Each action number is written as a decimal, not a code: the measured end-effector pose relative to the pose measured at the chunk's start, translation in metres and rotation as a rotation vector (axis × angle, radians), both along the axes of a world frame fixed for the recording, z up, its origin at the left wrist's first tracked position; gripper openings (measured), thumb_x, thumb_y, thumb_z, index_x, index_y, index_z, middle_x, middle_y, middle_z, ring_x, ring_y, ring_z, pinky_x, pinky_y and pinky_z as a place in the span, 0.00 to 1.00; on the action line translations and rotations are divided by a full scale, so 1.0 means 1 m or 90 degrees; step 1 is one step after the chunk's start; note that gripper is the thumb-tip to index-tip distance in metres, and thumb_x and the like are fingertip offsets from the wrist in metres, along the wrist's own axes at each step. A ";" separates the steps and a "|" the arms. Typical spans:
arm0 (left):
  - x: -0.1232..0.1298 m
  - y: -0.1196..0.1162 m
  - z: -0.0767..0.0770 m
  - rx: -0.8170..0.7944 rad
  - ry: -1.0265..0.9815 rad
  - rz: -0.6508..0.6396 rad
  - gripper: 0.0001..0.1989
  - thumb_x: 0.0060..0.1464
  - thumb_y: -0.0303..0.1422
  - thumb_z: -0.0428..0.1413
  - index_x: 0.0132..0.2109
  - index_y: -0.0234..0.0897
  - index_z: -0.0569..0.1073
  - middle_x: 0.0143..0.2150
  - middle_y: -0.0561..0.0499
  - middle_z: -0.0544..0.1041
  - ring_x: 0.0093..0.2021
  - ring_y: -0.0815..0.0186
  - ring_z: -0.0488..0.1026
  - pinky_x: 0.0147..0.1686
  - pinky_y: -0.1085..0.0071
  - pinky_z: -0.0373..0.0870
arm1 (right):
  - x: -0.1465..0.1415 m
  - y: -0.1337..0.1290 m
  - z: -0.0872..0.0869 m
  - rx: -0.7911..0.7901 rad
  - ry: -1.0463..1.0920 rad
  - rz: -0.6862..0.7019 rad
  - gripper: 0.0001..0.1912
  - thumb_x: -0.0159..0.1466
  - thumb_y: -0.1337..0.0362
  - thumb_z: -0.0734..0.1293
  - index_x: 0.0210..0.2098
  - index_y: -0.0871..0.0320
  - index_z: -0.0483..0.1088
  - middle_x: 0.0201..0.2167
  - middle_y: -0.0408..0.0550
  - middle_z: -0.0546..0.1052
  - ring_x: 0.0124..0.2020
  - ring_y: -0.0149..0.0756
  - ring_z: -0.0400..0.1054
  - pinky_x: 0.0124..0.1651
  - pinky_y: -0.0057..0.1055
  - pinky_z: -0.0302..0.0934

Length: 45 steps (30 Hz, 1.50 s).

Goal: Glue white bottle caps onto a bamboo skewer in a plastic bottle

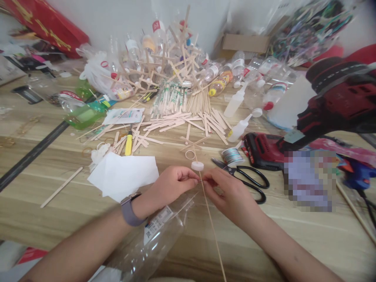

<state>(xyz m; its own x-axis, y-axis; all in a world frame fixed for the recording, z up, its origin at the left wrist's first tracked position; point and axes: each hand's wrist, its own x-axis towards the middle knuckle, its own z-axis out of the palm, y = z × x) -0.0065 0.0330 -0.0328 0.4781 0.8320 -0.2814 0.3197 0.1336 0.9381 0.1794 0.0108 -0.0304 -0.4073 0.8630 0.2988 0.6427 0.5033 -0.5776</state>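
Observation:
Both hands meet at a thin bamboo skewer [211, 221] just below a white bottle cap [197, 166] threaded on it. My left hand [176, 184] has its thumb and fingers pinched together at the skewer. From the other side, the fingertips of my right hand [229, 190] close on the same spot; any small thing between them is hidden. Beyond the cap, crossed craft sticks [194, 144] form a star at the skewer's far end. Under my left forearm lies a clear plastic bottle [158, 243], with its label partly showing.
Black-handled scissors [252, 178] and a wire spool [232, 156] lie right of my hands, near a red power tool [337, 98]. White paper [126, 172] and a yellow-handled screwdriver [128, 144] lie left. Loose craft sticks [173, 121], glue bottles [235, 102] and plastic bottles fill the back.

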 end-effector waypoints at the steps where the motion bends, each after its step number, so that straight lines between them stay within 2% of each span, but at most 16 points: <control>1: 0.000 0.000 0.000 -0.001 -0.003 -0.001 0.11 0.55 0.35 0.54 0.39 0.34 0.77 0.35 0.50 0.79 0.34 0.67 0.72 0.34 0.73 0.65 | 0.000 0.000 0.000 -0.001 -0.001 0.004 0.06 0.61 0.74 0.60 0.30 0.57 0.64 0.25 0.44 0.69 0.26 0.32 0.65 0.29 0.27 0.58; 6: 0.000 0.001 -0.001 -0.004 -0.005 -0.007 0.11 0.55 0.35 0.54 0.39 0.35 0.77 0.36 0.50 0.80 0.35 0.66 0.73 0.36 0.73 0.65 | 0.000 0.001 0.000 -0.033 -0.015 0.024 0.08 0.60 0.76 0.60 0.30 0.57 0.62 0.27 0.45 0.68 0.28 0.33 0.65 0.29 0.28 0.58; 11: 0.000 0.002 0.001 0.004 0.000 -0.005 0.11 0.56 0.36 0.53 0.39 0.35 0.77 0.37 0.50 0.80 0.37 0.65 0.73 0.37 0.73 0.66 | 0.002 0.003 -0.001 -0.017 -0.007 0.016 0.07 0.62 0.73 0.59 0.29 0.57 0.61 0.31 0.49 0.68 0.33 0.36 0.65 0.34 0.31 0.60; 16: -0.001 0.002 -0.001 0.011 0.009 -0.010 0.11 0.56 0.36 0.53 0.39 0.35 0.77 0.37 0.50 0.80 0.37 0.65 0.73 0.37 0.73 0.65 | 0.005 0.005 0.000 -0.108 -0.013 0.019 0.07 0.63 0.71 0.57 0.29 0.56 0.61 0.23 0.42 0.69 0.22 0.30 0.63 0.26 0.26 0.56; 20: -0.001 0.001 0.000 0.009 0.014 -0.008 0.12 0.56 0.36 0.52 0.40 0.35 0.77 0.36 0.51 0.79 0.35 0.66 0.72 0.35 0.73 0.65 | 0.005 0.005 0.000 -0.145 -0.014 0.015 0.08 0.61 0.71 0.58 0.32 0.57 0.67 0.22 0.41 0.71 0.21 0.30 0.64 0.25 0.25 0.56; 23: -0.001 0.001 0.002 0.014 0.026 -0.015 0.12 0.57 0.37 0.52 0.40 0.35 0.76 0.34 0.51 0.78 0.33 0.67 0.71 0.34 0.73 0.64 | 0.007 0.005 0.000 -0.131 -0.003 0.014 0.12 0.61 0.72 0.58 0.37 0.57 0.71 0.26 0.44 0.76 0.25 0.32 0.69 0.28 0.26 0.59; 25: -0.001 0.001 0.003 0.025 0.032 -0.021 0.12 0.57 0.37 0.52 0.39 0.35 0.76 0.33 0.52 0.77 0.32 0.68 0.70 0.32 0.74 0.62 | 0.007 0.005 0.000 -0.112 -0.001 0.006 0.12 0.60 0.72 0.58 0.34 0.57 0.72 0.26 0.45 0.78 0.27 0.32 0.71 0.29 0.26 0.59; 28: -0.001 0.000 0.004 0.036 0.032 -0.028 0.11 0.58 0.36 0.51 0.40 0.35 0.75 0.32 0.53 0.76 0.30 0.69 0.68 0.30 0.75 0.61 | 0.007 0.005 0.002 -0.092 -0.002 -0.011 0.11 0.59 0.72 0.59 0.29 0.57 0.72 0.22 0.43 0.76 0.22 0.30 0.67 0.25 0.25 0.56; 32: -0.001 0.000 0.006 0.038 0.030 -0.031 0.11 0.58 0.35 0.51 0.40 0.35 0.75 0.32 0.53 0.75 0.30 0.70 0.67 0.30 0.75 0.59 | 0.006 0.006 0.003 -0.103 0.023 -0.019 0.10 0.58 0.71 0.59 0.28 0.58 0.71 0.19 0.40 0.72 0.18 0.27 0.61 0.22 0.24 0.51; 38: -0.001 0.001 0.007 0.041 0.021 -0.027 0.11 0.58 0.35 0.51 0.39 0.35 0.75 0.32 0.53 0.74 0.31 0.69 0.67 0.32 0.75 0.60 | 0.008 0.010 -0.003 -0.263 0.123 -0.045 0.09 0.56 0.69 0.59 0.27 0.58 0.71 0.16 0.37 0.62 0.17 0.26 0.52 0.20 0.23 0.46; 45: -0.001 0.001 0.006 0.052 -0.023 -0.048 0.10 0.59 0.35 0.50 0.39 0.36 0.75 0.34 0.53 0.75 0.35 0.68 0.69 0.37 0.74 0.62 | 0.005 0.011 -0.008 -0.424 0.321 -0.032 0.07 0.53 0.67 0.60 0.25 0.58 0.70 0.17 0.37 0.62 0.18 0.25 0.51 0.20 0.23 0.46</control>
<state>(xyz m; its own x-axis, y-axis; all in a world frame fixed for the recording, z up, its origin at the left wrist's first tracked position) -0.0078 0.0344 -0.0268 0.5484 0.8130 -0.1954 0.2924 0.0325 0.9558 0.1842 0.0213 -0.0387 -0.3178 0.9372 -0.1439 0.2401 -0.0673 -0.9684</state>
